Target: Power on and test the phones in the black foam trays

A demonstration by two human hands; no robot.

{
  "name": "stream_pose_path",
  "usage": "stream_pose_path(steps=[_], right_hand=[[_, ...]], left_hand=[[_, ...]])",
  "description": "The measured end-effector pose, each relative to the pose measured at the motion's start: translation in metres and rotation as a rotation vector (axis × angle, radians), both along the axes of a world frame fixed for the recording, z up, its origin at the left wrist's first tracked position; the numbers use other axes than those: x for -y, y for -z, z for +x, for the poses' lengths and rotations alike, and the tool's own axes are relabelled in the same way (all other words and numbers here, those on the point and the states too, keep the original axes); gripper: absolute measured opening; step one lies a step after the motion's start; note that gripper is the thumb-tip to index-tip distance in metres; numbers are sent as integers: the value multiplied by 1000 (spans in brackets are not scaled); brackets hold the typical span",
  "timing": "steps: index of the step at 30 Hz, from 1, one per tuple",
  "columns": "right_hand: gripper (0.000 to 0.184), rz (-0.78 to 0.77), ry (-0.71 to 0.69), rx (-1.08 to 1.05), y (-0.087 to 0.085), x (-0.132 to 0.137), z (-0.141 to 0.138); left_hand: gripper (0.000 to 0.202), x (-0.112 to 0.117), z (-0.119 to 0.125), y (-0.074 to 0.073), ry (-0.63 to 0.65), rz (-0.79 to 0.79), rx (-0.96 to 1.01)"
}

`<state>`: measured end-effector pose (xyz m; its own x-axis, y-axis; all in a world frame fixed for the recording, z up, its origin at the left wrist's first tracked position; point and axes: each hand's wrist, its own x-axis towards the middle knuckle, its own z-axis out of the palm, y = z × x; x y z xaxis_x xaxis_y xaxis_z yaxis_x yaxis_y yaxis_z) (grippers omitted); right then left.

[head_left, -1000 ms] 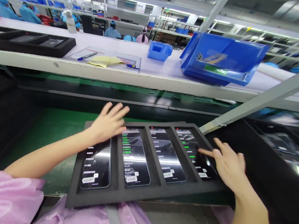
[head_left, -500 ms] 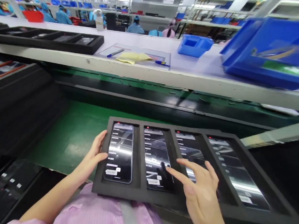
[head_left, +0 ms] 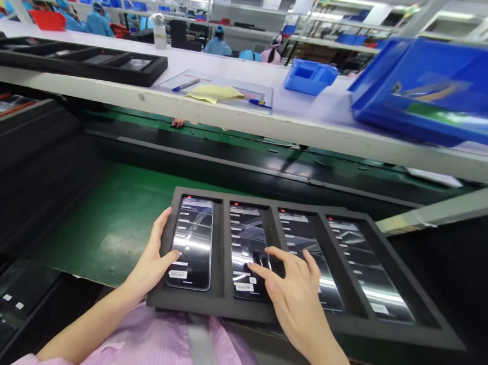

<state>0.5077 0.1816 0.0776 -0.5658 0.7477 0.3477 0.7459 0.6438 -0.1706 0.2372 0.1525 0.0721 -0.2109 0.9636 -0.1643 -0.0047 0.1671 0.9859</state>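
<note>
A black foam tray (head_left: pixel 384 329) lies on the green conveyor belt in front of me, with several phones lying face up in its slots, screens lit. My left hand (head_left: pixel 153 259) grips the tray's left edge, thumb resting at the edge of the leftmost phone (head_left: pixel 191 241). My right hand (head_left: pixel 293 293) hovers over the second phone (head_left: pixel 246 249), fingers spread, index fingertip touching its lower screen. Further right sit the third phone (head_left: pixel 302 238) and the fourth phone (head_left: pixel 366 272).
A white shelf (head_left: pixel 247 122) runs across behind the belt, carrying another black tray (head_left: pixel 77 62), yellow paper with pens (head_left: pixel 214 92), a small blue bin (head_left: pixel 310 76) and a large blue bin (head_left: pixel 435 100). Dark trays lie at lower left (head_left: pixel 9 295). People in blue work far behind.
My right hand has moved left, from the fourth phone across the third to the second. My left hand left the leftmost phone's top and now holds the tray's left edge.
</note>
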Motion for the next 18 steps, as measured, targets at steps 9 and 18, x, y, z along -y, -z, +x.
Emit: stream_pose_path(steps=[9, 18], right_hand=[[47, 197, 468, -293, -5, 8, 38], [43, 57, 589, -154, -3, 10, 61]], left_hand=[[74, -2, 3, -1, -84, -22, 52], [67, -2, 4, -5, -64, -63, -54]])
